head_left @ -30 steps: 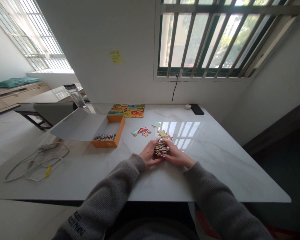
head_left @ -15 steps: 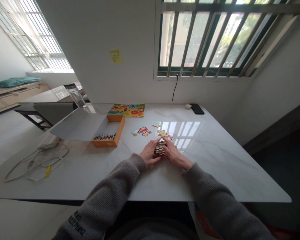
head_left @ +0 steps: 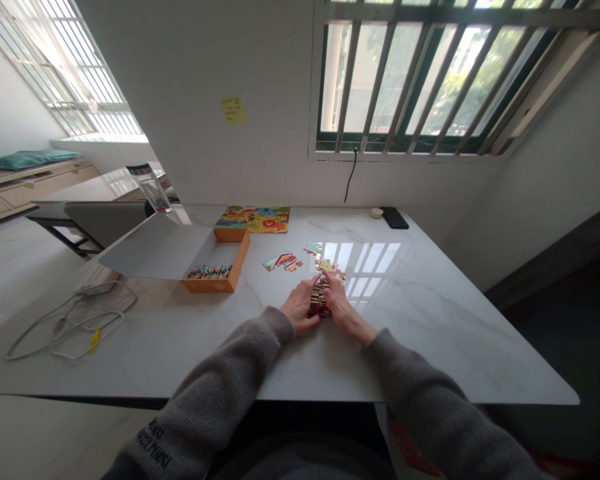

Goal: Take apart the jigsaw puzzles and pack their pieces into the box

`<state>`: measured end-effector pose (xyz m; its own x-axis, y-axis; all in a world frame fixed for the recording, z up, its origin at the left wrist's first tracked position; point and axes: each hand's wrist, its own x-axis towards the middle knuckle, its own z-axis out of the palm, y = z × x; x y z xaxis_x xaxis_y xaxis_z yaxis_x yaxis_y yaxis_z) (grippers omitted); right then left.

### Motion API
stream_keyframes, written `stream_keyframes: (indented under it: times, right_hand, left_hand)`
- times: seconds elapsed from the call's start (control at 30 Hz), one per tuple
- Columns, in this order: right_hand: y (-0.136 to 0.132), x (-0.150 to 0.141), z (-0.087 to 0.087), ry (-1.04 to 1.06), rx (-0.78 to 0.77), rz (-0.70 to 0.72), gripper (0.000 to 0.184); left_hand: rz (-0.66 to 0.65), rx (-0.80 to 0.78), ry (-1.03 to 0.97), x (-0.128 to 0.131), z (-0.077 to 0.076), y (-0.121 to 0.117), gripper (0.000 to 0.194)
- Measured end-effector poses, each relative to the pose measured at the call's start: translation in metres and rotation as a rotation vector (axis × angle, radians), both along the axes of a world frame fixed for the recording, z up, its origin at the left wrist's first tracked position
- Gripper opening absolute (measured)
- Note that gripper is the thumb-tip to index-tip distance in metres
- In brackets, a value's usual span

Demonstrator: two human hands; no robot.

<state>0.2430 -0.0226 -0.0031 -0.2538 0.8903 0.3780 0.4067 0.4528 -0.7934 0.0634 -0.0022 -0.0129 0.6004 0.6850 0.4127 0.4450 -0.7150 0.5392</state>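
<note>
Between my two hands, near the middle of the table, a block of jigsaw puzzle pieces [head_left: 319, 297] stands packed in rows, partly covered. My left hand [head_left: 301, 308] grips its left side, the thumb towards me. From the right, my right hand [head_left: 341, 308] presses against the block, its forefinger reaching over the far end. Just beyond the fingertips lie loose yellowish and pink puzzle pieces [head_left: 326, 265]. A joined red-and-white puzzle section [head_left: 283, 261] lies to the left, and a small pale green section [head_left: 312, 249] farther back.
An orange box [head_left: 213, 285] with many upright pieces stands to the left. Behind it lies a colourful animal picture sheet [head_left: 263, 220]. A grey cable [head_left: 70, 327] is coiled at the far left. At the back right are a black phone [head_left: 395, 218] and a small white object [head_left: 376, 213].
My right hand has shifted slightly left and its fingers have drawn in along the block, showing more of its near end. My left hand stays nearly in place.
</note>
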Motion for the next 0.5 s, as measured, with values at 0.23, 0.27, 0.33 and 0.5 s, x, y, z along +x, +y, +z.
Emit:
stream_keyframes:
  times: [0.23,0.27,0.33,0.5]
  right_hand:
    - [-0.003,-0.005,0.001,0.043,-0.012,0.038,0.059]
    - [-0.003,-0.003,0.003,0.046,-0.019,0.057,0.059]
    - [-0.003,0.004,0.007,0.032,-0.027,0.113,0.064]
    - [-0.006,0.017,0.019,-0.104,0.022,0.209,0.088]
  left_hand:
    - [0.055,0.042,0.042,0.002,-0.001,-0.003,0.105]
    - [0.062,0.036,0.045,0.002,0.0,-0.004,0.105]
    - [0.073,0.016,0.042,0.002,0.0,-0.005,0.106]
    - [0.022,-0.017,-0.001,-0.008,-0.002,0.0,0.108]
